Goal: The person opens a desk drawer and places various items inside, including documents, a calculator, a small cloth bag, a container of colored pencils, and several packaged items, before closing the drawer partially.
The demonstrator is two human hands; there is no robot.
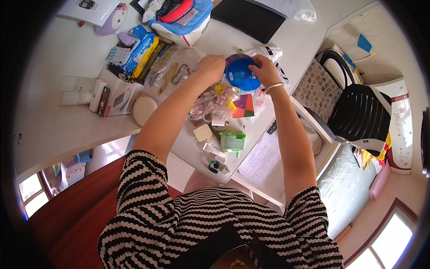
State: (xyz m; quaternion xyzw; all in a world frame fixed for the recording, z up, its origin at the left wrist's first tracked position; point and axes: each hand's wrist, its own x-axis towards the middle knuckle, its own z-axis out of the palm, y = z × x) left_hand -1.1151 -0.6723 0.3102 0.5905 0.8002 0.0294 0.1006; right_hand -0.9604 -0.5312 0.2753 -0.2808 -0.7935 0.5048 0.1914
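A round blue disc [243,75], which looks like a CD, is tilted above the desk. My right hand [266,71] grips its right side, with the thumb lying over the face. A darker purple rim [232,58] shows behind its upper left. Just left of that rim, my left hand [211,68] is closed, knuckles up; its fingertips and anything in them are hidden. Below both hands lies a heap of small items in clear bags [210,105], pink and yellow among them. A multicoloured square card [244,106] lies beside the heap.
Nearer me are a green plastic box [233,141] and a cream square case [203,132]. An open drawer [264,157] holding papers juts out at right. Baby wipes [141,49], a white box [118,96] and a blue-white fabric basket [179,29] stand left and behind.
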